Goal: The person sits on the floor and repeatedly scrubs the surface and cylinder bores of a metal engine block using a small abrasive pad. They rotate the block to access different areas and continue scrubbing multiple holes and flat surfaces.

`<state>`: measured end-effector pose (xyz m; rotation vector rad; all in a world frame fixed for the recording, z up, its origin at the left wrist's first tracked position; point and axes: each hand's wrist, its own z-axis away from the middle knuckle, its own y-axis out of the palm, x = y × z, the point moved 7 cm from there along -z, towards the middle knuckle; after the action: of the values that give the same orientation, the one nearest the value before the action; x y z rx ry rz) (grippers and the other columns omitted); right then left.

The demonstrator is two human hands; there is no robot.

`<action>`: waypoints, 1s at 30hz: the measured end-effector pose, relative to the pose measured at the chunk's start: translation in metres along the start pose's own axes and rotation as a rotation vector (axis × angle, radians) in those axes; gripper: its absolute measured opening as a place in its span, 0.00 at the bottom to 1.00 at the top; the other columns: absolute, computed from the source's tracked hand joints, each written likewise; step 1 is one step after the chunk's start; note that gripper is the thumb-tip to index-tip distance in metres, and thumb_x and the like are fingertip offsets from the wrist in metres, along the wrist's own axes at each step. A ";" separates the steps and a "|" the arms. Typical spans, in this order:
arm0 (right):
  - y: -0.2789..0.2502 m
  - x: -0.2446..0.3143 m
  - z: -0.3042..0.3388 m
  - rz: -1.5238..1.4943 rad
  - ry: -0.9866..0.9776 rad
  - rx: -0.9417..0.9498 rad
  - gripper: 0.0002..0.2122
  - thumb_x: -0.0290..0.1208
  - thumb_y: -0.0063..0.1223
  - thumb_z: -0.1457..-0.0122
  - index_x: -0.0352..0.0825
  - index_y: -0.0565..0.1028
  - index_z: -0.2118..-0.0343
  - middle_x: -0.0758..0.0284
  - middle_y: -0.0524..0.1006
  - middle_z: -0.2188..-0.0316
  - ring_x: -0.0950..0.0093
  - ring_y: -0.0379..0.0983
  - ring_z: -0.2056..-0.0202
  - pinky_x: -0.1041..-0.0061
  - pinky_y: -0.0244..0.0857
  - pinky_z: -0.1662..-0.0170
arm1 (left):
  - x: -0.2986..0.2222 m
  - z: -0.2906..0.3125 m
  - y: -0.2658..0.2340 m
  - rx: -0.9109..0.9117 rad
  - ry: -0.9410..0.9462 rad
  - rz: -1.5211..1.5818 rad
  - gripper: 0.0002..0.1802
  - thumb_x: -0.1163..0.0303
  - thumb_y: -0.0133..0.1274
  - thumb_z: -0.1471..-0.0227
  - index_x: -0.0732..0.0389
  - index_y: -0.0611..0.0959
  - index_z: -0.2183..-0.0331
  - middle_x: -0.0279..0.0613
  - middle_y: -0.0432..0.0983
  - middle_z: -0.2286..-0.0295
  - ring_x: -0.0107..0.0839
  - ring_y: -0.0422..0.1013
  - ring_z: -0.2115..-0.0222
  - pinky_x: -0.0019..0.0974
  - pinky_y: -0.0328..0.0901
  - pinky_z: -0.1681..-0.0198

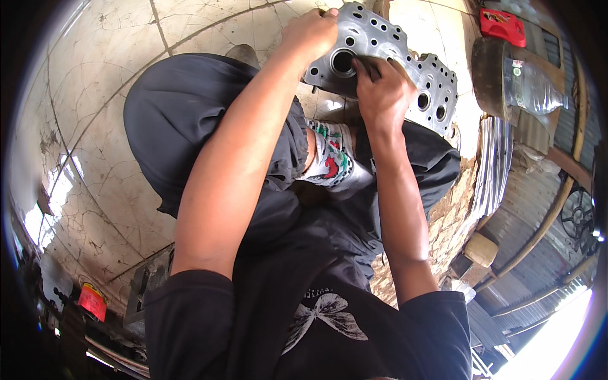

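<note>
I'm steadying the grey cast-metal block with round bores over my knees, left hand gripping its top edge, right hand fingers curled, pinching at a bore; keeping it braced, working gently.

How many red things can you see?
2: a red container at the top right by the wall, and a red can at the lower left. Others may be hidden.

One head-worn fisheye looks steeply down from close above, along both forearms, onto lap and cracked tiled floor.
</note>
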<state>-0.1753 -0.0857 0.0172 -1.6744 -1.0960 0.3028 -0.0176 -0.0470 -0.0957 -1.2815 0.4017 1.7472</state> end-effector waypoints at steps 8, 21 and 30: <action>0.004 0.002 -0.004 -0.030 -0.007 -0.023 0.07 0.27 0.73 0.48 0.34 0.87 0.67 0.59 0.80 0.76 0.61 0.79 0.76 0.65 0.74 0.69 | -0.007 0.005 -0.003 -0.065 0.026 -0.033 0.34 0.46 0.40 0.27 0.66 0.77 0.40 0.62 0.78 0.45 0.56 0.73 0.42 0.51 0.65 0.39; 0.010 -0.001 0.002 -0.035 0.046 -0.059 0.07 0.29 0.73 0.48 0.35 0.88 0.67 0.60 0.82 0.73 0.60 0.81 0.73 0.65 0.76 0.66 | -0.002 -0.001 0.001 -0.066 0.014 0.019 0.32 0.47 0.39 0.27 0.67 0.78 0.43 0.65 0.78 0.47 0.59 0.74 0.44 0.54 0.65 0.41; 0.009 0.000 -0.003 -0.033 -0.018 -0.061 0.07 0.30 0.74 0.47 0.37 0.89 0.66 0.63 0.84 0.72 0.63 0.83 0.72 0.68 0.75 0.66 | -0.014 0.012 0.000 -0.032 0.010 -0.040 0.33 0.48 0.35 0.28 0.64 0.78 0.41 0.60 0.75 0.42 0.63 0.62 0.36 0.61 0.55 0.33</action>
<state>-0.1688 -0.0876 0.0105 -1.7081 -1.1553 0.2658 -0.0239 -0.0454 -0.0789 -1.3129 0.3525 1.7202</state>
